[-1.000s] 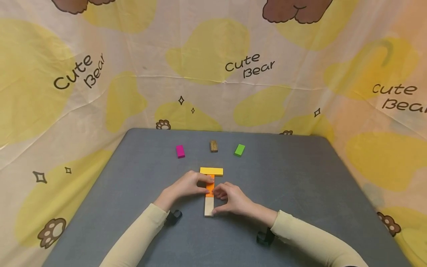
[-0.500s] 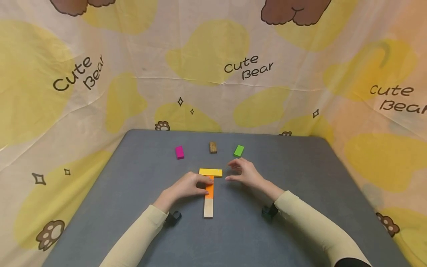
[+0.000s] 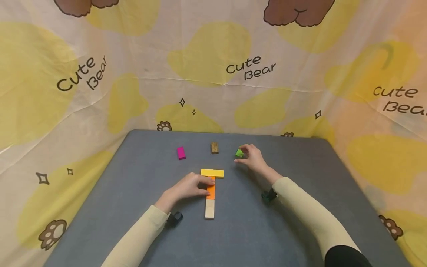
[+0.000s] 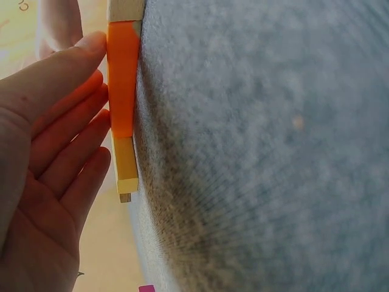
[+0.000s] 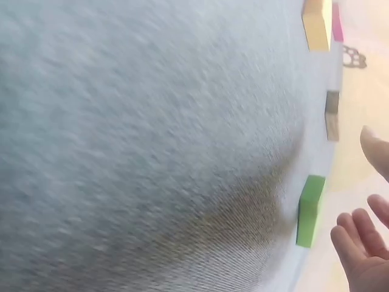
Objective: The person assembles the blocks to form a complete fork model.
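An orange block (image 3: 211, 190) lies flat, end to end with a pale wooden block (image 3: 209, 209) on its near side. Crosswise at its far end is a yellow block (image 3: 212, 173), so the three form a T. My left hand (image 3: 188, 188) rests its fingertips on top of the orange block; the left wrist view shows the fingers (image 4: 73, 143) fairly straight. Over the green block (image 3: 239, 153) hovers my right hand (image 3: 254, 158), thumb and fingers spread. In the right wrist view a gap separates the fingers (image 5: 347, 243) from the green block (image 5: 309, 210).
A magenta block (image 3: 181, 153) and a dark brown wooden block (image 3: 215, 148) lie toward the back of the grey table (image 3: 293, 178). Patterned cloth (image 3: 203, 48) hangs behind the table and along its sides.
My right hand has left the side of the pale and orange blocks and moved away and rightward to the green block. My left hand has stayed on the orange block.
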{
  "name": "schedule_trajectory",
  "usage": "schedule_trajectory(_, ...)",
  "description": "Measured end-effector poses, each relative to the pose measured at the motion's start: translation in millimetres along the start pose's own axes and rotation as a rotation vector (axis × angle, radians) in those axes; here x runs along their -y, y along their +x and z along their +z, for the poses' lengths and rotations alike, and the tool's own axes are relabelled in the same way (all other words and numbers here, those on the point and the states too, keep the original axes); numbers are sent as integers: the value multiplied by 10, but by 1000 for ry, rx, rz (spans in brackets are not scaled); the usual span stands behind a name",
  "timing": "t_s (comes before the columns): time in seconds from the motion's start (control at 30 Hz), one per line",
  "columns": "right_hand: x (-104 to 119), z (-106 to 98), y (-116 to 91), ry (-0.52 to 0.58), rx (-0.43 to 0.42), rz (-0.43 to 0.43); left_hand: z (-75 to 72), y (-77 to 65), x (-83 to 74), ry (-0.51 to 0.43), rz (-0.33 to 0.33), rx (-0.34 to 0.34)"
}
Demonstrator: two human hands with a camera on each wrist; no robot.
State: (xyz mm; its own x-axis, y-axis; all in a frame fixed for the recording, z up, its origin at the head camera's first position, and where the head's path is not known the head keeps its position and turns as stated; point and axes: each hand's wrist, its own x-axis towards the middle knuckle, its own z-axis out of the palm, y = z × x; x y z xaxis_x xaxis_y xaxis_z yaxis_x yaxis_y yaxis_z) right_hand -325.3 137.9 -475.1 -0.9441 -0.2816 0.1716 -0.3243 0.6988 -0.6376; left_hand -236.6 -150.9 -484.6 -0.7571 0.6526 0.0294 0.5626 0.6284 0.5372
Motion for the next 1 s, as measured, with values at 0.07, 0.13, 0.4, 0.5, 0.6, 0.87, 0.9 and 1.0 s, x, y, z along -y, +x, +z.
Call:
schedule_trajectory(0.07,-22,-1,47,-23,-21,9,-7,0,-6,1,2,1)
schedule_trajectory(0.13,-49,-4,90,-35,-29,22,-10,-1,-10,5,9,1)
schedule_trajectory(0.4,-224,-33,206,-35,17,134,-5,-5,-18,14,17,-7)
schedule_trajectory(0.5,-265,-25,222,-34,36,164,2,-8,-16,7,8,-4)
schedule_trajectory(0.6,-280,-16,227,-6,50,189,13,-11,-16,7,9,-5)
schedule_trajectory(0.87,-291,6,233,75,65,222,20,-17,1,-2,-3,-3)
schedule_trajectory(0.9,-302,14,236,76,62,223,19,-16,0,-1,-3,-2)
schedule_trajectory(1.0,-344,44,245,66,52,223,19,-11,1,0,-4,-1)
